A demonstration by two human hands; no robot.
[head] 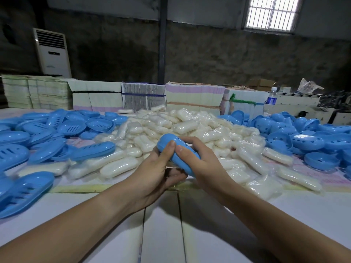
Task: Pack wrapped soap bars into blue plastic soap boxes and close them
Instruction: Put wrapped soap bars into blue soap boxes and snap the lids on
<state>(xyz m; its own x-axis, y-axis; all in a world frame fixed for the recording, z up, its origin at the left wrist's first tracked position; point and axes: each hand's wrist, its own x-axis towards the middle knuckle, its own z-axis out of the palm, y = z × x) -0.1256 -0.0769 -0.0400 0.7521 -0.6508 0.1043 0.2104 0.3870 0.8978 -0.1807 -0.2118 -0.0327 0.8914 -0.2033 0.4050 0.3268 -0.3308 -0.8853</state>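
A blue plastic soap box (169, 142) is held above the table's front, in the middle of the view, tilted with its two halves together. My left hand (157, 173) grips it from below and the left, thumb on top. My right hand (199, 160) grips it from the right, thumb beside the left thumb, fingers curled over its far side. Behind the hands lies a big heap of wrapped white soap bars (182, 128). Whether a bar is inside the box is hidden.
Flat slotted blue lids (38, 145) pile up on the left, deep blue box halves (307, 137) on the right. Stacks of flat cartons (117, 97) line the table's far edge, with a water bottle (270, 100) at the right. White table (163, 234) stretches near me.
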